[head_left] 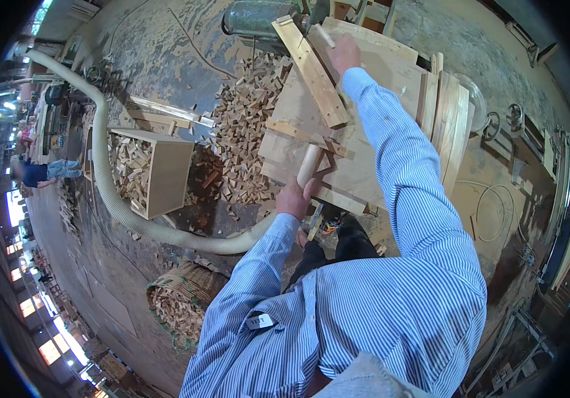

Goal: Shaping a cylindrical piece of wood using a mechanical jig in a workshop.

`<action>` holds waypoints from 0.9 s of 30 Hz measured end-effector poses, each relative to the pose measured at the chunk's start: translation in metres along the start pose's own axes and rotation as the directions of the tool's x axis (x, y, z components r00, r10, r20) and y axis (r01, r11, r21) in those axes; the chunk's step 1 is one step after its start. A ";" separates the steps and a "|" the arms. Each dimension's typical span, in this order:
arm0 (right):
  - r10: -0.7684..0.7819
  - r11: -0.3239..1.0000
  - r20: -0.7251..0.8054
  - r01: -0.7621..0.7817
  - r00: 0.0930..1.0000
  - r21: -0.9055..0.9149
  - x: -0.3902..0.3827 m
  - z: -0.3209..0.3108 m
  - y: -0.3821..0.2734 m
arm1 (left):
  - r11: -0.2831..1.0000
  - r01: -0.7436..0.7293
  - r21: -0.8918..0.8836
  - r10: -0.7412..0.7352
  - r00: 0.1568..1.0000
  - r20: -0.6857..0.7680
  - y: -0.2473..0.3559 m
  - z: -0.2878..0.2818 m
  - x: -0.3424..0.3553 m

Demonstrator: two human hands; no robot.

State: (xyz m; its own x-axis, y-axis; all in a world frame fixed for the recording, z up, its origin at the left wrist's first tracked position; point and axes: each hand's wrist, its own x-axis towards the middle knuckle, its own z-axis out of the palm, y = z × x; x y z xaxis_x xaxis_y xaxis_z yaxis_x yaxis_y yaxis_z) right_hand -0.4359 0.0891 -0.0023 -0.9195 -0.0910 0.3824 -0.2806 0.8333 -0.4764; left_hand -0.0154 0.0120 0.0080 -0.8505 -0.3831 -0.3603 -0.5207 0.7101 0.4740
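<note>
My left hand [290, 200] is closed round the lower end of a pale round wooden handle [310, 164], near the front edge of a wooden work table [378, 99]. The handle's upper end lies by a short angled wood strip [328, 146]. Farther off, my right hand [346, 54] closes on a slim pale wooden stick [325, 36] at the table's far side. Between the hands a long wooden bar [310, 71] lies slantwise across the table. A dark green motor-like machine [258, 18] stands beyond its far end.
Many small wood offcuts [242, 129] heap left of the table. More fill an open wooden box [169, 176] and a woven basket [192, 285]. A thick ribbed hose [109, 179] curves across the floor. Long boards [454, 126] lie at the table's right. Another person [40, 171] is far left.
</note>
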 end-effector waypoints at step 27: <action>0.163 0.970 0.433 -0.224 0.887 0.094 -0.019 0.078 -0.041 | 0.998 0.026 -0.059 -0.024 0.999 0.026 -0.057 -0.002 -0.066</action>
State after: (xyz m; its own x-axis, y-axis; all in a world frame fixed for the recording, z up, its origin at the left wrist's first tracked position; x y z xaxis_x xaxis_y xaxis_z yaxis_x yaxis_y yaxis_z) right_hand -0.4281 0.0141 -0.0522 -0.9801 -0.1811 -0.0810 -0.0922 0.7775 -0.6220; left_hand 0.0698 -0.0044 0.0069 -0.8356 -0.3848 -0.3921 -0.5457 0.6639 0.5113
